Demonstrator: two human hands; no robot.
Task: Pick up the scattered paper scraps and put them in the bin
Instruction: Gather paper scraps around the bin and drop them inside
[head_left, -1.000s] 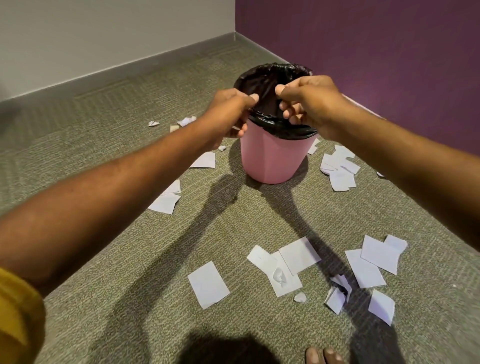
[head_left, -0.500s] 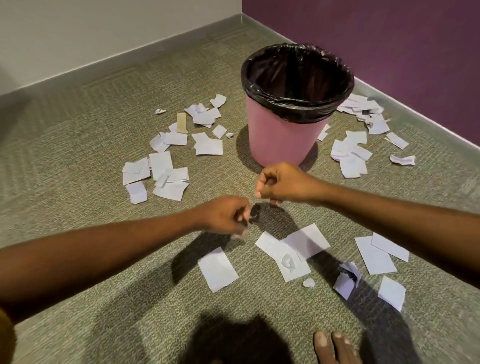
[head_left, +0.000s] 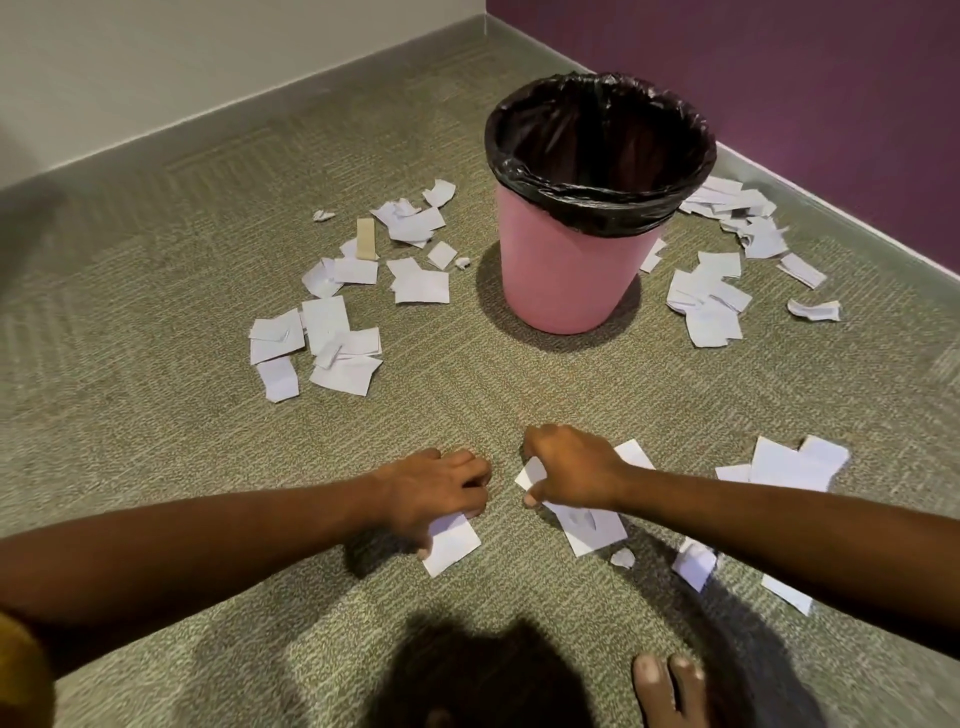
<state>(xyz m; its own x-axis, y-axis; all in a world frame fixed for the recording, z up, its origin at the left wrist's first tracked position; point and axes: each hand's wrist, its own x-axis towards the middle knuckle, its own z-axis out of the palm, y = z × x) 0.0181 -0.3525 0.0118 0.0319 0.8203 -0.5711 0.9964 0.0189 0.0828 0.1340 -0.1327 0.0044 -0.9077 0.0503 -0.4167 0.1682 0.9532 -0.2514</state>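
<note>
A pink bin (head_left: 566, 275) lined with a black bag (head_left: 602, 208) stands on the carpet in the corner. White paper scraps lie all around it. My left hand (head_left: 436, 493) is down on the carpet, its fingers curled over one white scrap (head_left: 454, 545) that sticks out from under the palm. My right hand (head_left: 571, 467) is beside it on a small overlapping pile (head_left: 595, 527), pinching the corner of a scrap (head_left: 530, 474) between thumb and fingers. Both hands are well in front of the bin.
More scraps lie in clusters left of the bin (head_left: 322, 343), behind it on the left (head_left: 410, 223), right of it (head_left: 711, 301) and near my right forearm (head_left: 795, 462). A tan piece (head_left: 366, 239) lies among them. My bare toes (head_left: 667, 686) show at the bottom. Walls close the corner.
Both hands came away from the bin's rim and dropped to the carpet in front of it. They now rest on scraps, the left on a single piece, the right on the pile.
</note>
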